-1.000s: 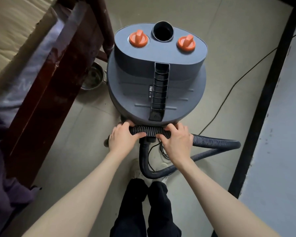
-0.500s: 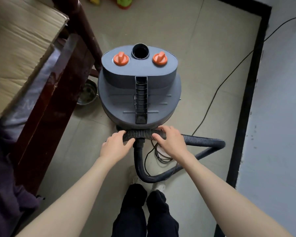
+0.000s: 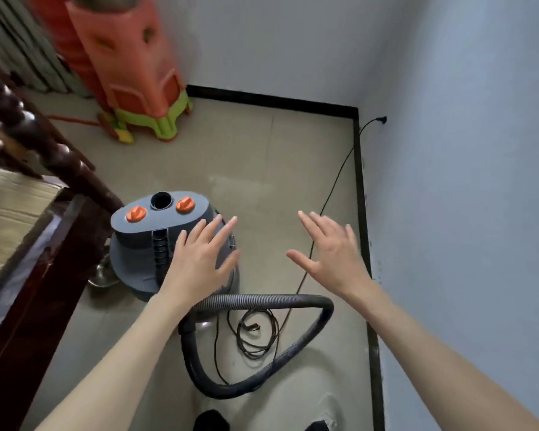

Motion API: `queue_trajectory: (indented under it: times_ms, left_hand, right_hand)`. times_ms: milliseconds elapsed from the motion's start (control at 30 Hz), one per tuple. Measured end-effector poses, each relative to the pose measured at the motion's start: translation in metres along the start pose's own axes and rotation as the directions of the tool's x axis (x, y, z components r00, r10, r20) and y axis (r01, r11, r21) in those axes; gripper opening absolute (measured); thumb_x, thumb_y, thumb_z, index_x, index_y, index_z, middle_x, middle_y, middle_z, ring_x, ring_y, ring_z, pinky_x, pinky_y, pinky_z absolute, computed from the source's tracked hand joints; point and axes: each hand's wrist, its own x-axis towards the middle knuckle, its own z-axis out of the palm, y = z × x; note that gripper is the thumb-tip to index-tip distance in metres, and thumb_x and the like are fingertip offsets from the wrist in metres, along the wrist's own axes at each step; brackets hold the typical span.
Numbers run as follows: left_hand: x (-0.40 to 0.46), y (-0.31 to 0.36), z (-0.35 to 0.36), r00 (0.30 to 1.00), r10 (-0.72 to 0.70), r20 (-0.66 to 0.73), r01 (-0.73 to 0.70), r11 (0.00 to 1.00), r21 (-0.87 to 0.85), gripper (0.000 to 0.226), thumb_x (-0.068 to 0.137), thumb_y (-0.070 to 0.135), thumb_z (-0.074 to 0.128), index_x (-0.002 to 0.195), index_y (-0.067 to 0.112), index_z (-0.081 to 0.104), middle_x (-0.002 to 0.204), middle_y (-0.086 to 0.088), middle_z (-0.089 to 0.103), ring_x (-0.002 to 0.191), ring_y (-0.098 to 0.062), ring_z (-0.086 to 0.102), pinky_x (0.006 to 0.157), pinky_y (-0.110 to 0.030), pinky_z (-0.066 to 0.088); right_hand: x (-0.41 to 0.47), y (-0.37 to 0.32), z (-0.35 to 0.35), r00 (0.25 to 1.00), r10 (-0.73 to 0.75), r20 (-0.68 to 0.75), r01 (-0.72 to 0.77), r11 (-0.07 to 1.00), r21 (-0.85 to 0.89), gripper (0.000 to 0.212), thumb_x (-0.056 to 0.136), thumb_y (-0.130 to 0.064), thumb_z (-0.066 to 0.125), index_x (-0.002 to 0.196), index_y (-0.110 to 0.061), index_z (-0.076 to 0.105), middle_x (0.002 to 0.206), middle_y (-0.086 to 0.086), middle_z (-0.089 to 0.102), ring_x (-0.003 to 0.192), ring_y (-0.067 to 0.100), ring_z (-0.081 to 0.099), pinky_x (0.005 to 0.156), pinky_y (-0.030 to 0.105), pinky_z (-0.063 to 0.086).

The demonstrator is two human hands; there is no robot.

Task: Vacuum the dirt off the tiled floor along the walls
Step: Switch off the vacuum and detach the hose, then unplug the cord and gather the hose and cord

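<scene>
Both flat: left hand point(image 3: 201, 259) above vacuum point(image 3: 143, 253), right hand point(image 3: 330, 253) beside it.

The vacuum canister point(image 3: 156, 244) stands on the tiled floor point(image 3: 262, 169) at ten o'clock from frame centre, the bed frame point(image 3: 44, 259) beside it at nine. Its hose point(image 3: 262, 298) loops at six, around the coiled cord point(image 3: 255, 334). Stacked stools point(image 3: 131, 66) stand at eleven; the wall point(image 3: 464, 181) runs along three.
</scene>
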Motion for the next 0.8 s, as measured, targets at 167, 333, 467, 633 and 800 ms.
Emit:
queue_trajectory:
  times_ms: [167,333,467,633,800]
  left_hand:
    - [0.02,0.112,0.005,0.992,-0.028,-0.121,0.018,0.997,-0.08,0.062,0.094,0.04,0.051,0.149,0.028,0.026,0.155,-0.003,0.028,0.144,-0.026,0.019,0.115,-0.05,0.015]
    - [0.041,0.214,0.021,0.993,0.011,-0.115,-0.029,0.986,-0.164,0.06,0.094,0.044,0.047,0.148,0.033,0.024,0.155,0.002,0.026,0.145,-0.023,0.016,0.115,-0.048,0.011]
    - [0.08,0.248,0.007,0.982,0.066,-0.175,-0.086,0.99,-0.11,0.059,0.094,0.04,0.05,0.147,0.031,0.029,0.154,-0.001,0.03,0.144,-0.026,0.019,0.114,-0.048,0.013]
    - [0.136,0.263,-0.001,0.98,0.098,-0.173,-0.102,0.995,-0.012,0.059,0.095,0.043,0.046,0.149,0.032,0.025,0.155,0.0,0.026,0.145,-0.025,0.015,0.116,-0.046,0.009]
    - [0.223,0.263,0.001,0.984,0.034,-0.173,-0.037,0.999,-0.019,0.057,0.095,0.044,0.045,0.148,0.035,0.025,0.156,0.001,0.024,0.145,-0.023,0.014,0.116,-0.045,0.008]
  right_hand:
    - [-0.038,0.084,-0.079,0.997,-0.008,-0.072,0.008,1.0,0.011,0.076,0.093,-0.06,0.045,0.156,-0.03,0.015,0.162,-0.001,0.02,0.148,0.016,0.016,0.121,0.045,0.006]
    - [-0.059,0.148,-0.136,0.993,0.012,-0.113,-0.009,1.0,0.023,0.074,0.094,-0.058,0.045,0.156,-0.029,0.015,0.162,0.001,0.02,0.148,0.017,0.016,0.121,0.044,0.007]
    - [-0.042,0.178,-0.165,0.988,0.011,-0.152,-0.009,1.0,0.015,0.073,0.095,-0.057,0.043,0.156,-0.028,0.015,0.162,0.002,0.02,0.148,0.018,0.017,0.12,0.044,0.009]
    - [0.008,0.207,-0.189,0.986,0.012,-0.163,-0.005,0.999,0.046,0.071,0.096,-0.055,0.045,0.156,-0.028,0.017,0.162,0.002,0.02,0.148,0.018,0.017,0.12,0.043,0.008]
    - [0.098,0.239,-0.212,0.98,0.025,-0.196,-0.005,0.995,0.099,0.07,0.097,-0.052,0.046,0.156,-0.026,0.019,0.162,0.003,0.022,0.148,0.017,0.017,0.12,0.043,0.009]
